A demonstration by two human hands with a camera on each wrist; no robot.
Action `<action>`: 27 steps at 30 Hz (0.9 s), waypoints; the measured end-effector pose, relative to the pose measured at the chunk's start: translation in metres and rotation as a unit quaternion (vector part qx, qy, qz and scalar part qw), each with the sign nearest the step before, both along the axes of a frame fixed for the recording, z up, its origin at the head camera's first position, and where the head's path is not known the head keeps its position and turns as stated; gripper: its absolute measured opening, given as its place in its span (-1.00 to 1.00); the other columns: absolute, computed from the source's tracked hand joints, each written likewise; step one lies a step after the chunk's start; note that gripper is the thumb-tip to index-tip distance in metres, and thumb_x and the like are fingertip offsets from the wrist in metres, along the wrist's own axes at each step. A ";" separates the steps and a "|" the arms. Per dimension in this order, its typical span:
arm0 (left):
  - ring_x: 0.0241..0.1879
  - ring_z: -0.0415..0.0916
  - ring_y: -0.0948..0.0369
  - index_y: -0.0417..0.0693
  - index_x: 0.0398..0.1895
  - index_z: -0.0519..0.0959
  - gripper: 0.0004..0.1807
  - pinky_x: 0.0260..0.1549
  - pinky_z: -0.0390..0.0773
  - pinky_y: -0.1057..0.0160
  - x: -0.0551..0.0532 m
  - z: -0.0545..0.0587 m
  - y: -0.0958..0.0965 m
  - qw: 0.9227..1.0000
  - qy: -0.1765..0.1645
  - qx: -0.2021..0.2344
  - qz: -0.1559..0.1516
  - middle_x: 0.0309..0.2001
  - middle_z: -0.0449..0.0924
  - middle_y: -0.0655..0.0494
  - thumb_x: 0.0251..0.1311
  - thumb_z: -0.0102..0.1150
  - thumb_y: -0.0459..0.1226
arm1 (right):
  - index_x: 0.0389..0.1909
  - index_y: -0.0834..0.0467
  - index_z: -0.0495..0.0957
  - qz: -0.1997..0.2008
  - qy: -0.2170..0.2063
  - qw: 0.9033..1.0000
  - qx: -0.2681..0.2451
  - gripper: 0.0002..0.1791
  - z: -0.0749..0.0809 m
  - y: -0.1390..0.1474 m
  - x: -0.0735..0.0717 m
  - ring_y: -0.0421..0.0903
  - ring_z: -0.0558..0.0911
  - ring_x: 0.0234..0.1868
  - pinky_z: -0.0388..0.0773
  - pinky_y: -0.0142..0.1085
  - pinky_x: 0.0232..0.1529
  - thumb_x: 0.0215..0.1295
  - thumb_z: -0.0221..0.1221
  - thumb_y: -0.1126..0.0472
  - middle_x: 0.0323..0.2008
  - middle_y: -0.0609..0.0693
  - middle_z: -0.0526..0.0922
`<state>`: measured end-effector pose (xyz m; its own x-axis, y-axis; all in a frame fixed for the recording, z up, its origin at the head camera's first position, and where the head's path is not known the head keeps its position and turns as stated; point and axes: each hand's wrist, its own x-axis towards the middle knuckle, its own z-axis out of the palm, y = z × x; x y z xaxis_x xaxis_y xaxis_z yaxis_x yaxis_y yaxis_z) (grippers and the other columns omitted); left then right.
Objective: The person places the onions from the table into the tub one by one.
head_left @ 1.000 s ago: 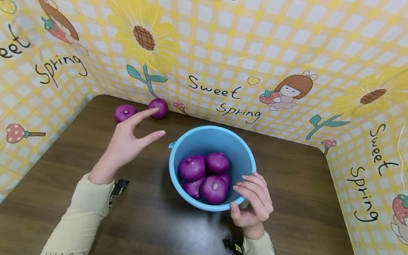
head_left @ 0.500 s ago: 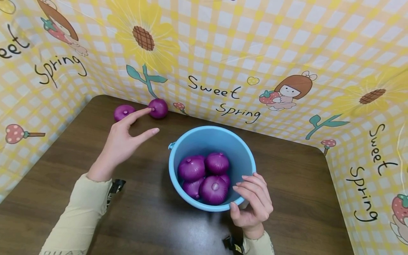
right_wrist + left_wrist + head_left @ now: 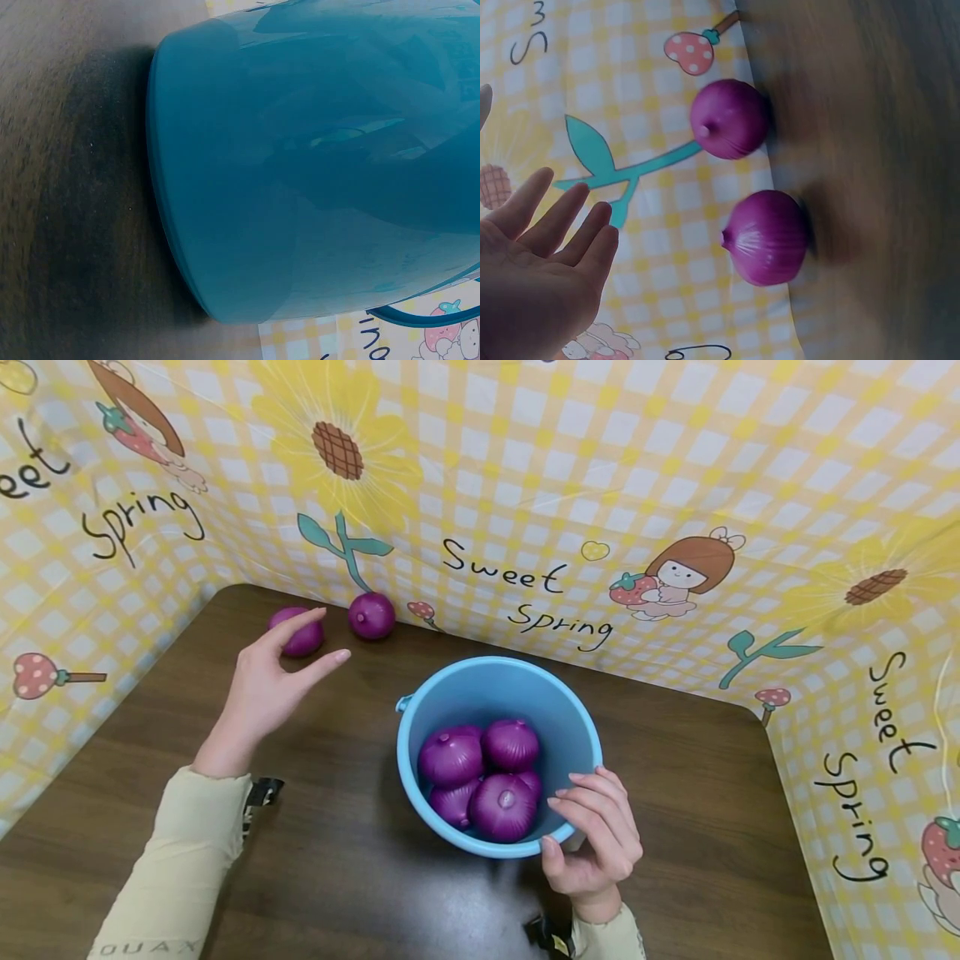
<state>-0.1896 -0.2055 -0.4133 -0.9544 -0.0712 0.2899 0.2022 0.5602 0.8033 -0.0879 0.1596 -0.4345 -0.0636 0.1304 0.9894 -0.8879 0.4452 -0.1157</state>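
Over the table's left side, my left hand (image 3: 258, 689) hangs with fingers and thumb spread, nothing between them. It is nearest to a purple onion (image 3: 306, 637), partly hidden behind the index finger in the head view. A second onion (image 3: 372, 615) lies to its right by the back edge. The left wrist view shows both onions, the upper (image 3: 730, 120) and the lower (image 3: 767, 238), apart from the fingers. My right hand (image 3: 596, 843) grips the rim of a blue bucket (image 3: 570, 727) at its front right. Several purple onions (image 3: 504, 807) lie inside. Only the bucket's outer wall (image 3: 300, 172) fills the right wrist view.
The dark wooden table (image 3: 337, 860) has rounded back corners. A yellow checked cloth (image 3: 525, 468) with printed flowers and lettering stands along its back and sides. A handle lug (image 3: 406, 702) sticks out from the bucket's left rim.
My left hand has moved left, away from the right-hand loose onion and over to the left one. My right hand and the bucket have stayed in place.
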 end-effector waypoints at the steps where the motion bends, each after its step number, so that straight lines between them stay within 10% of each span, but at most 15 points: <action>1: 0.41 0.28 0.03 0.12 0.40 0.50 -0.31 0.32 0.26 -0.18 -0.001 -0.001 -0.002 1.000 -0.002 0.000 0.002 0.37 0.45 0.05 0.21 0.43 0.03 | -0.63 0.35 0.65 0.000 0.000 1.000 0.000 -0.51 0.000 0.000 0.000 0.17 0.62 -0.46 0.57 -0.02 0.02 0.24 0.32 -0.02 -0.62 0.17 0.62; 12: 0.20 0.47 -0.15 0.02 0.41 0.49 -0.22 0.08 0.47 -0.23 -0.026 -0.005 -0.019 0.999 -0.011 -0.045 0.017 0.33 0.48 -0.11 0.16 0.44 0.12 | -0.63 0.35 0.65 -0.002 -0.002 1.000 -0.002 -0.51 0.001 0.001 0.000 0.17 0.63 -0.44 0.57 -0.02 0.03 0.24 0.32 -0.02 -0.62 0.17 0.62; 27: 0.39 0.22 -0.26 -0.08 0.49 0.36 -0.07 0.27 0.25 -0.27 -0.060 -0.014 -0.050 0.994 -0.085 -0.067 0.032 0.39 0.38 -0.24 0.19 0.32 0.24 | -0.63 0.35 0.65 0.001 0.000 1.000 0.001 -0.50 0.001 0.000 -0.002 0.17 0.63 -0.44 0.57 -0.01 0.03 0.25 0.32 -0.02 -0.62 0.17 0.62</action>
<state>-0.2500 -0.2555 -0.4272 -0.9849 -0.1059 0.1368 0.0306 0.6717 0.7402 -0.0896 0.1597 -0.4333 -0.0641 0.1273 0.9898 -0.8889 0.4435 -0.1146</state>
